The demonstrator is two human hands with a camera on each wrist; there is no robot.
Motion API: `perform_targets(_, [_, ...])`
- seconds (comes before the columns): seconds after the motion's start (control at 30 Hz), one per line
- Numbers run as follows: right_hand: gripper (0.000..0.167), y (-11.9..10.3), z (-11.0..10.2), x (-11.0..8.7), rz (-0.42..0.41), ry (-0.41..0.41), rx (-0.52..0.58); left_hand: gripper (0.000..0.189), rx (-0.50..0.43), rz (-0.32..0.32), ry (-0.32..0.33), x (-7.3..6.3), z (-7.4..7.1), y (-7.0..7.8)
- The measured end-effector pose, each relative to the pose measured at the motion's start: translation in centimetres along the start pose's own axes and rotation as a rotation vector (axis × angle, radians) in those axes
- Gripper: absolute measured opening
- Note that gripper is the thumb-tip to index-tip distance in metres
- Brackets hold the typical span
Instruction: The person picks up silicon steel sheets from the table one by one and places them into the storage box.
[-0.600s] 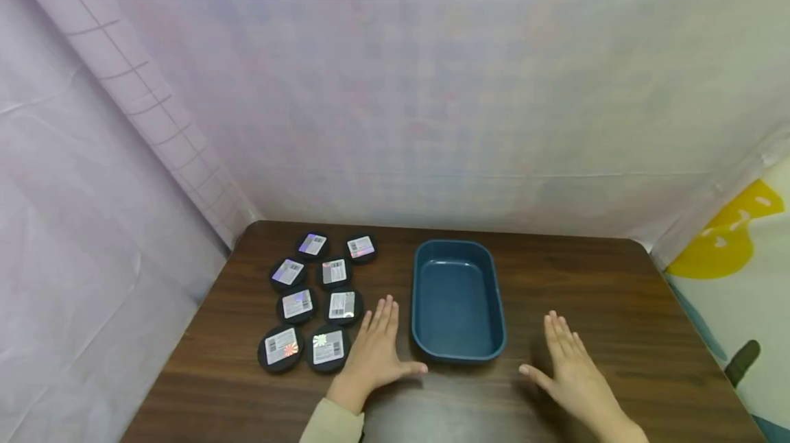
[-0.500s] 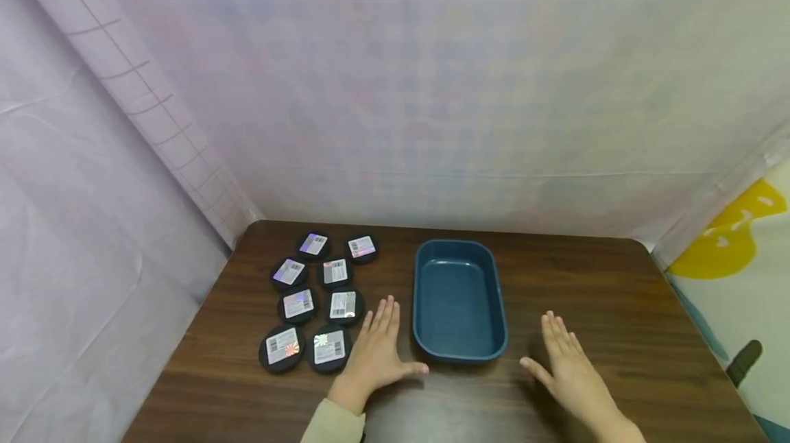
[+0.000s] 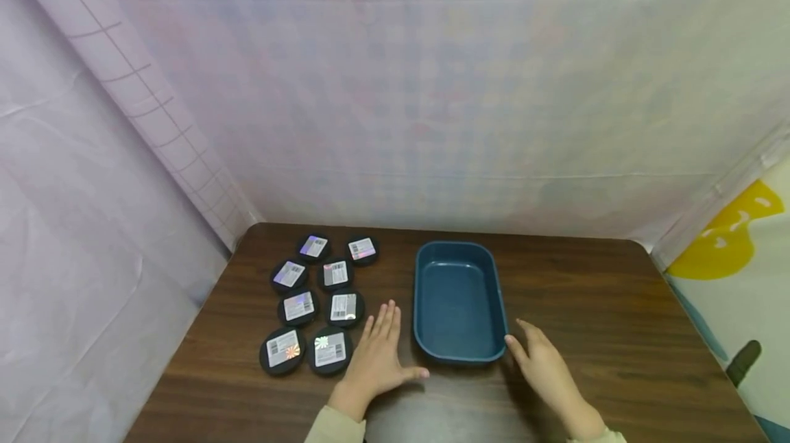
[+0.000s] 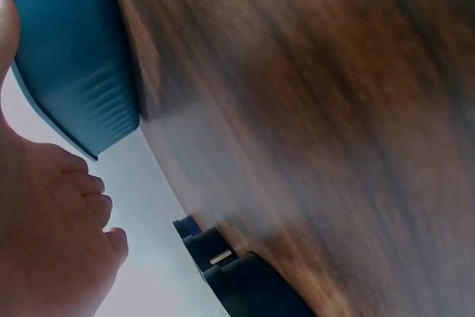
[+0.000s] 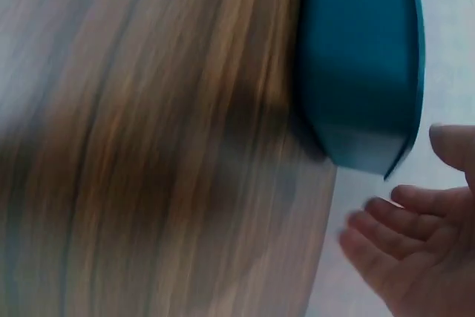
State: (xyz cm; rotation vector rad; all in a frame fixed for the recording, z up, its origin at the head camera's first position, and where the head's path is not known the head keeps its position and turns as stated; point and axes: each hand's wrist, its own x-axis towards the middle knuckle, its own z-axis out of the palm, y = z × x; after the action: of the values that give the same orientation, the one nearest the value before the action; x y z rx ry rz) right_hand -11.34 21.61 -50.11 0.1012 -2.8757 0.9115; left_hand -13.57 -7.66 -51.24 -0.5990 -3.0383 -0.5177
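A deep blue rectangular tray (image 3: 459,306) with rounded corners stands near the middle of the table; nothing lies in it. To its left, my left hand (image 3: 375,357) is spread flat, thumb pointing toward the tray's near corner. My right hand (image 3: 546,367) is at the tray's right side, its thumb tip close by the rim and its fingers slightly bent, holding nothing. Several round black containers (image 3: 330,350) with white barcode labels lie left of my left hand. The right wrist view shows the right hand's fingers (image 5: 401,235) beside the tray's outer wall, somewhat blurred.
The dark wood table (image 3: 592,278) has rounded far corners. A pale checked cloth (image 3: 457,100) hangs behind it, and a white sheet (image 3: 92,258) hangs at the left. On the right is a cloth with a yellow print (image 3: 722,244).
My right hand has moved left, up to the tray's right side, and its fingers have bent a little. The left hand, tray and black containers stay about where they were.
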Motion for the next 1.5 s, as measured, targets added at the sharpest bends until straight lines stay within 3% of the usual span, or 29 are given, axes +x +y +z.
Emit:
perform_targets(0.2, [0.038, -1.0, 1.1, 0.6, 0.104, 0.036, 0.085, 0.121, 0.015, -0.006, 0.008, -0.5, 0.0, -0.3])
perform_targets(0.4, [0.038, -1.7, 1.5, 0.8, 0.294, 0.004, 0.295, 0.119, -0.002, -0.012, 0.017, -1.0, -0.2, -0.7])
perform_targets(0.63, [0.027, -1.9, 1.5, 1.1, 0.532, 0.015, 0.891, 0.116, 0.001, -0.028, 0.030, -1.3, -0.4, -1.2])
perform_targets(0.7, [0.022, -1.9, 1.5, 1.2, 0.567, 0.012, 0.974, 0.115, -0.004, -0.035, 0.031, -1.5, -0.5, -1.3])
perform_targets(1.1, [0.017, -1.8, 1.6, 1.2, 0.569, -0.026, 1.033, 0.098, -0.056, -0.066, 0.083, -2.7, -1.6, -1.0])
perform_targets(1.33, [0.021, -1.8, 1.8, 1.2, 0.570, -0.035, 0.990, 0.087, 0.007, -0.126, 0.166, -4.1, -2.1, -2.6])
perform_targets(1.5, [0.030, -1.9, 1.5, 1.3, 0.556, -0.028, 0.960, 0.086, 0.026, -0.194, 0.156, -4.7, -2.5, -3.7])
